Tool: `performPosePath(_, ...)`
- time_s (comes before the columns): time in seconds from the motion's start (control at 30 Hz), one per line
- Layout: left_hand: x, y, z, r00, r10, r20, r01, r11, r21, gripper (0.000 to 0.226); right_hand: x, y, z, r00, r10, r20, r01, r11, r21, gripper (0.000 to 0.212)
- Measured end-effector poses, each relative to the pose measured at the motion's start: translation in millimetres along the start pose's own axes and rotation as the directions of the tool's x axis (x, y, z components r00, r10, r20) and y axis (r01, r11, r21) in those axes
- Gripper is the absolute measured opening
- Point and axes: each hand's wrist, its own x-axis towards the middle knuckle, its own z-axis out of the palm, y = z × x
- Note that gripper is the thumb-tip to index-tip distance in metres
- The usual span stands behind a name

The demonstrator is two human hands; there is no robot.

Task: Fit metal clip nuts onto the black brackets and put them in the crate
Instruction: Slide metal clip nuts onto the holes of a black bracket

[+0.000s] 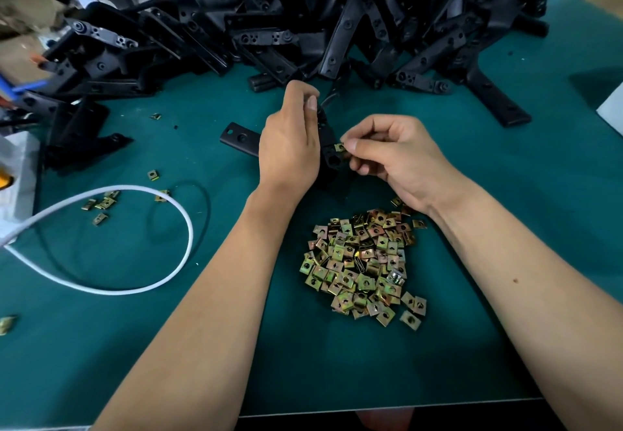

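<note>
The left hand [290,137] grips a black bracket [328,147] upright over the green surface [505,194], fingers curled round its upper part. The right hand [387,157] pinches a brass-coloured clip nut [339,147] between thumb and forefinger against the bracket's edge, so the fitting step looks to be under way. Next the nut likely needs pushing fully on. More nuts [364,262] lie heaped nearer the person, brackets [303,19] piled behind; no crate is visible

Assembly workshop: green work mat [505,228], heaped black brackets [303,19], loose clip nuts [364,262].
</note>
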Motion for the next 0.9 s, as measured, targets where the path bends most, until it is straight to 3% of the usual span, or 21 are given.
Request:
performPosePath(0.13,-1,4,-1,1.000,0.029,0.004,-0.029,0.999,0.037,0.026,1,1,1,1.000,-0.018,-0.025,0.017,0.999,-0.038,0.010)
performPosePath(0.27,-3,12,-1,0.998,0.055,-0.011,-0.054,0.994,0.091,0.028,2,2,0,0.999,-0.047,-0.012,0.046,0.996,-0.075,0.027)
performPosePath(0.63,-6,28,5,0.994,0.103,-0.030,-0.099,0.988,0.121,0.029,3,0,-4,0.996,-0.056,0.070,0.065,0.991,-0.119,0.034)
performPosePath(0.8,-4,25,4,0.994,0.110,-0.014,-0.107,0.984,0.139,0.028,2,-9,-11,0.995,-0.052,0.085,0.070,0.971,-0.227,0.037)
performPosePath(0.9,-4,19,6,0.996,0.091,0.024,-0.093,0.990,0.108,0.032,2,-24,-36,0.988,-0.051,0.146,0.114,0.876,-0.468,0.027)
